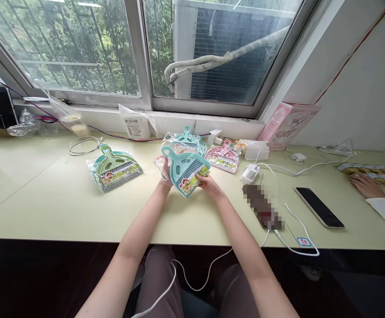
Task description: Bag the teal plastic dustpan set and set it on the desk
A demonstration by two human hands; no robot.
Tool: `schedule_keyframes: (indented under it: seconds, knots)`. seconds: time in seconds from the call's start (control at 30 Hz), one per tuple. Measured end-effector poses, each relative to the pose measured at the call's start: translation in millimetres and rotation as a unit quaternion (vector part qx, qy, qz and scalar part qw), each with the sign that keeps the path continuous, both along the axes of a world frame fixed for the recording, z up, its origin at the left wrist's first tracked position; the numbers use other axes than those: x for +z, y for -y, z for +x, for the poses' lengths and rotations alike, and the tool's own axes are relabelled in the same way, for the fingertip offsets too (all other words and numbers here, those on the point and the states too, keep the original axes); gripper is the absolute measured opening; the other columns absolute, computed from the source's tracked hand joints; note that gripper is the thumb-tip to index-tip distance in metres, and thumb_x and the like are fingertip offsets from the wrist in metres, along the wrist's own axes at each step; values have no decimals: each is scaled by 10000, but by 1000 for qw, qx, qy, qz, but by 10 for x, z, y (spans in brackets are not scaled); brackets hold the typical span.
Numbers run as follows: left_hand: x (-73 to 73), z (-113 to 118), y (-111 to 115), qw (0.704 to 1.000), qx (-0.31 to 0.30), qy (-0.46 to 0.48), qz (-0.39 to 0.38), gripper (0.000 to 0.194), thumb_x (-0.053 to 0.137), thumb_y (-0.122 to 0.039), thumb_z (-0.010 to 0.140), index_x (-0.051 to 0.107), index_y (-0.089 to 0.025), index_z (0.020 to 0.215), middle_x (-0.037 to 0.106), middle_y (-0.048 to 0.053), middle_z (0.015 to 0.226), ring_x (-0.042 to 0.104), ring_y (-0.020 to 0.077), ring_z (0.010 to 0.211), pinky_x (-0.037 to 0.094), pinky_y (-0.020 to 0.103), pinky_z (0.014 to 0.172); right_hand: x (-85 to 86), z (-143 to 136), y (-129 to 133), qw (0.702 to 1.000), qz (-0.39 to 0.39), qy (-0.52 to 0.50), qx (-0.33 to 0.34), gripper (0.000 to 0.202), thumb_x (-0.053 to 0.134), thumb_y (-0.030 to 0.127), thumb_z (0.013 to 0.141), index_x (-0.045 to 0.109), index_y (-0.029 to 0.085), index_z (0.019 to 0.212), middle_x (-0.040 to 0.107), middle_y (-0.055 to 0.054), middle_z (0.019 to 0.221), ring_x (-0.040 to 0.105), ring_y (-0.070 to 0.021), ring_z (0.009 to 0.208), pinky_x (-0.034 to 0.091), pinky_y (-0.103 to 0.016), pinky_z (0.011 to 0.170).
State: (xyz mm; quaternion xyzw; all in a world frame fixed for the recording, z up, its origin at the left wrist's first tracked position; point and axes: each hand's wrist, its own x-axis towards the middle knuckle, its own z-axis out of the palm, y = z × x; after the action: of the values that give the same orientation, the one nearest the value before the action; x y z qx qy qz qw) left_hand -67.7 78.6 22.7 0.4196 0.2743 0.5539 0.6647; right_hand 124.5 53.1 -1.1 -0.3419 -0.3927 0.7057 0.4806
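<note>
Above the middle of the table I hold a teal mini dustpan and brush set [183,167], tilted, its handle up to the left. My left hand [166,173] is closed on its left edge, with clear plastic wrap around the fingers, which are partly hidden. At the lower right edge, beside the printed label, my right hand [208,183] pinches the set. Behind it lies another teal dustpan set [188,138] in clear wrap. A pink dustpan set [224,157] rests to the right, and a green dustpan set [116,168] in its bag lies to the left.
Right of my hands are a charger [249,173], a blurred-out phone [261,207], white cables and a black phone [318,206]. Another person's hand [366,184] rests at the far right. A pink box [290,125] and a white packet [137,126] stand by the window.
</note>
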Motion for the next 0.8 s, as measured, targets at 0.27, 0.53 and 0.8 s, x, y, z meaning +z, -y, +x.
schedule_keyframes:
  seconds: [0.27, 0.53, 0.8]
  knots:
    - [-152, 264, 47, 977, -142, 113, -116, 510, 422, -546, 896, 640, -142, 1117, 694, 139, 1135, 560, 335, 1206, 416, 510, 1032, 13, -127, 59, 997, -18, -59, -53, 287, 767, 255, 723, 654, 201, 981, 745, -35, 971, 702, -209, 939, 592, -294, 756]
    - [-94, 222, -23, 987, -106, 98, -67, 784, 374, -787, 813, 550, -205, 1308, 658, 128, 1229, 556, 337, 1223, 454, 506, 1001, -16, -73, -45, 975, -48, -97, -194, 193, 694, 213, 774, 644, 208, 960, 743, -21, 997, 710, -150, 863, 597, -235, 730]
    - [-202, 200, -184, 997, 32, 35, -66, 565, 731, -440, 781, 550, -258, 1285, 678, 66, 1144, 677, 172, 957, 541, 303, 848, 40, 72, -87, 966, -36, -107, -232, 227, 688, 238, 803, 645, 222, 1025, 748, -15, 982, 712, -148, 891, 603, -229, 757]
